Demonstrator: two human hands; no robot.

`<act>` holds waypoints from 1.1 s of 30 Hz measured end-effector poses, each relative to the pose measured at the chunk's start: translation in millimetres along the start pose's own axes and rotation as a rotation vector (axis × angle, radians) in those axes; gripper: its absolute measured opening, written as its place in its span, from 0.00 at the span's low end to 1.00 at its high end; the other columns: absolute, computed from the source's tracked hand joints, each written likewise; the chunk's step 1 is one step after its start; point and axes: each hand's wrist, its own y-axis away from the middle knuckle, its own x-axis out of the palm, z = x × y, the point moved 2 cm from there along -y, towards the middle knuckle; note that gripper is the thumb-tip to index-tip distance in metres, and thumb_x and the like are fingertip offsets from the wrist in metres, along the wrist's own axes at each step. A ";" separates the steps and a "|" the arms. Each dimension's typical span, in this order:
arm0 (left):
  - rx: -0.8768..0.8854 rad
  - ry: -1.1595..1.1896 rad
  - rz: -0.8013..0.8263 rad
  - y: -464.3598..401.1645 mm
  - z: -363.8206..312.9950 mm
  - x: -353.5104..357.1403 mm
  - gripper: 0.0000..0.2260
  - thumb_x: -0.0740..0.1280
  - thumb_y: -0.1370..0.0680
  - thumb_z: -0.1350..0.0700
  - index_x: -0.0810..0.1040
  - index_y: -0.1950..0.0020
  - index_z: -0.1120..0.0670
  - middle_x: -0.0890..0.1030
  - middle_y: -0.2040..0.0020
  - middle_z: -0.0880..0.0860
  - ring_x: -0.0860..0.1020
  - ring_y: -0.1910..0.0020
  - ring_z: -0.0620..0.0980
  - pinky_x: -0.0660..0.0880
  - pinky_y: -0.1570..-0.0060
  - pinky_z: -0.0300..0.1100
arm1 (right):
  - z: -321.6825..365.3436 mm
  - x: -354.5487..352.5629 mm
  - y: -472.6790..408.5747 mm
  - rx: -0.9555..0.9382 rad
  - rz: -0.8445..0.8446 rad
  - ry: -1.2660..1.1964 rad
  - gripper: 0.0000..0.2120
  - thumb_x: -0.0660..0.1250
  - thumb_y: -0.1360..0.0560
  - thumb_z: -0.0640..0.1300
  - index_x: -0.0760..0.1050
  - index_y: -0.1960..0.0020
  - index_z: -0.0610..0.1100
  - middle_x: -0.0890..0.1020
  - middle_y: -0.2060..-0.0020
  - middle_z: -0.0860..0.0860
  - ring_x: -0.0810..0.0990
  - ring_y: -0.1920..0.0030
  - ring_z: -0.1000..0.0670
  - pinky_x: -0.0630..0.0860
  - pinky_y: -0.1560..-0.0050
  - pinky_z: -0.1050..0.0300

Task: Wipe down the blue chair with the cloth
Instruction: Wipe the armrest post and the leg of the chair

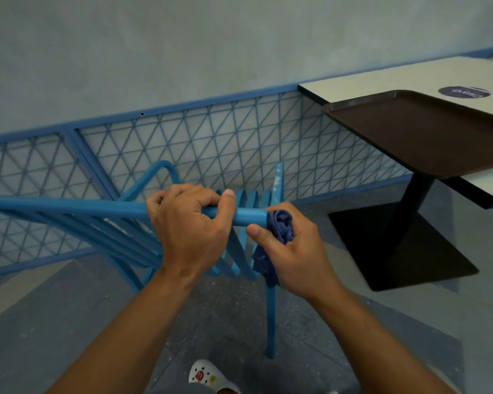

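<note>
The blue chair (69, 207) is a metal tube frame with slats, tipped over in front of me so that one tube runs across the middle of the view. My left hand (188, 226) is wrapped around that tube near its right end. My right hand (291, 251) grips a bunched dark blue cloth (281, 227) and presses it against the tube's end, just right of my left thumb. A loose tail of the cloth hangs down below my right hand. One chair leg (271, 317) reaches down to the floor.
A blue wire-mesh railing (211, 137) runs along the grey wall behind the chair. To the right stands a white table (382, 78) on a black pedestal base (396, 245), with a brown tray (427, 132) overhanging its edge. My white shoe (211, 376) is on the grey floor below.
</note>
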 end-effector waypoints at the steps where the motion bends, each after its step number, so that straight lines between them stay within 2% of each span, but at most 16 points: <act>1: 0.006 0.009 0.013 2.1 1.2 -2.6 0.14 0.67 0.24 0.46 0.73 0.70 0.46 0.73 0.71 0.39 0.72 0.60 0.43 0.64 0.43 0.52 | 3.6 1.6 5.4 -0.010 -0.017 0.013 0.16 0.72 0.26 0.58 0.78 0.50 0.46 0.80 0.58 0.50 0.81 0.57 0.50 0.77 0.56 0.57; 7: 0.033 0.053 0.055 -1.8 7.4 -10.0 0.11 0.67 0.27 0.50 0.74 0.70 0.45 0.74 0.70 0.39 0.73 0.60 0.42 0.62 0.43 0.47 | 3.3 18.8 15.4 -0.011 -0.091 0.061 0.16 0.70 0.25 0.58 0.78 0.47 0.46 0.79 0.55 0.49 0.81 0.53 0.49 0.79 0.53 0.50; 9: 0.033 0.074 0.067 -6.6 16.4 -10.3 0.11 0.67 0.27 0.50 0.73 0.70 0.44 0.75 0.70 0.40 0.73 0.60 0.42 0.60 0.43 0.44 | 0.0 28.6 12.9 -0.021 -0.090 0.079 0.17 0.69 0.24 0.58 0.77 0.46 0.45 0.78 0.53 0.50 0.80 0.52 0.50 0.78 0.51 0.54; 12: 0.020 0.067 0.088 -15.8 30.6 -11.1 0.11 0.66 0.27 0.49 0.73 0.70 0.44 0.74 0.70 0.39 0.73 0.59 0.43 0.60 0.43 0.44 | -3.5 42.7 5.9 -0.047 -0.091 0.138 0.16 0.66 0.23 0.58 0.76 0.46 0.46 0.76 0.53 0.52 0.78 0.52 0.53 0.73 0.52 0.66; 16: -0.008 0.067 0.148 -29.0 46.9 -13.3 0.11 0.63 0.27 0.46 0.72 0.69 0.45 0.74 0.68 0.41 0.74 0.55 0.46 0.61 0.39 0.47 | -6.2 62.8 -5.6 -0.046 -0.084 0.209 0.17 0.64 0.23 0.61 0.75 0.46 0.48 0.74 0.53 0.55 0.76 0.54 0.55 0.71 0.55 0.66; 18: -0.037 0.065 0.173 -29.6 52.0 -14.1 0.10 0.62 0.26 0.45 0.76 0.65 0.47 0.78 0.57 0.43 0.75 0.45 0.50 0.60 0.31 0.53 | -5.8 69.3 -9.6 -0.036 -0.068 0.209 0.18 0.64 0.23 0.62 0.75 0.46 0.48 0.73 0.53 0.55 0.76 0.54 0.56 0.71 0.55 0.65; 19: -0.082 0.038 0.159 -27.4 52.4 -15.2 0.09 0.62 0.26 0.45 0.79 0.57 0.47 0.79 0.45 0.47 0.73 0.36 0.53 0.57 0.27 0.57 | -6.1 69.6 -10.7 -0.033 -0.051 0.197 0.18 0.64 0.23 0.62 0.76 0.46 0.48 0.74 0.53 0.55 0.76 0.54 0.55 0.72 0.54 0.64; 20: -0.171 0.018 0.153 -23.3 50.9 -17.2 0.13 0.64 0.25 0.44 0.79 0.45 0.48 0.72 0.32 0.52 0.65 0.27 0.56 0.53 0.24 0.59 | -7.6 67.4 -11.1 -0.034 -0.028 0.179 0.18 0.65 0.23 0.61 0.76 0.44 0.48 0.75 0.53 0.55 0.77 0.52 0.55 0.74 0.53 0.62; 21: -0.303 0.028 0.164 -17.4 46.9 -20.2 0.24 0.67 0.25 0.42 0.72 0.31 0.50 0.60 0.22 0.54 0.55 0.21 0.57 0.50 0.22 0.60 | -9.8 63.3 -10.3 -0.038 -0.002 0.157 0.17 0.66 0.22 0.59 0.77 0.42 0.48 0.76 0.51 0.54 0.78 0.50 0.54 0.75 0.50 0.60; 22: -0.434 0.076 0.176 -11.2 42.5 -21.7 0.37 0.69 0.25 0.41 0.59 0.21 0.52 0.49 0.18 0.54 0.47 0.19 0.55 0.49 0.21 0.59 | -12.6 57.9 -9.0 -0.049 0.023 0.136 0.16 0.67 0.21 0.56 0.78 0.39 0.47 0.77 0.50 0.53 0.79 0.48 0.54 0.76 0.47 0.59; 23: -0.526 0.138 0.186 -5.8 38.3 -21.6 0.46 0.70 0.25 0.39 0.48 0.18 0.53 0.43 0.17 0.52 0.43 0.18 0.53 0.49 0.21 0.59 | -15.9 52.0 -7.3 -0.057 0.050 0.120 0.16 0.68 0.20 0.54 0.78 0.37 0.47 0.78 0.48 0.52 0.79 0.45 0.54 0.76 0.45 0.59; 25: -0.614 0.217 0.183 0.3 31.9 -18.6 0.55 0.72 0.27 0.36 0.37 0.18 0.55 0.38 0.17 0.50 0.43 0.18 0.51 0.54 0.20 0.55 | -23.0 43.2 -6.2 -0.033 0.104 0.109 0.16 0.68 0.20 0.52 0.78 0.35 0.47 0.80 0.45 0.51 0.79 0.43 0.55 0.75 0.43 0.61; 28: -0.720 0.263 0.165 -2.4 28.1 -12.8 0.58 0.74 0.29 0.37 0.33 0.19 0.56 0.39 0.17 0.52 0.55 0.19 0.54 0.66 0.25 0.52 | -28.0 39.2 -16.0 0.107 0.249 0.042 0.14 0.68 0.20 0.51 0.78 0.37 0.49 0.83 0.47 0.55 0.81 0.44 0.57 0.75 0.45 0.63; 29: -0.741 0.274 0.167 -3.6 26.5 -11.1 0.58 0.74 0.28 0.38 0.33 0.19 0.56 0.39 0.17 0.53 0.56 0.20 0.55 0.66 0.26 0.50 | -28.3 38.3 -21.4 0.135 0.313 0.010 0.13 0.67 0.20 0.50 0.79 0.37 0.48 0.84 0.48 0.56 0.82 0.45 0.57 0.76 0.46 0.63; 31: -0.735 0.272 0.169 -4.1 22.6 -10.5 0.56 0.74 0.27 0.41 0.34 0.19 0.57 0.36 0.18 0.54 0.53 0.19 0.54 0.63 0.28 0.41 | -26.5 35.6 -30.8 0.160 0.411 -0.015 0.13 0.66 0.19 0.49 0.79 0.38 0.45 0.85 0.51 0.56 0.83 0.47 0.55 0.76 0.46 0.62; 33: -0.728 0.265 0.170 -3.4 20.0 -11.7 0.54 0.73 0.26 0.43 0.35 0.19 0.58 0.35 0.18 0.55 0.52 0.19 0.53 0.60 0.37 0.34 | -22.3 32.3 -35.4 0.177 0.480 -0.027 0.10 0.65 0.18 0.46 0.79 0.39 0.45 0.85 0.53 0.59 0.83 0.49 0.57 0.76 0.48 0.63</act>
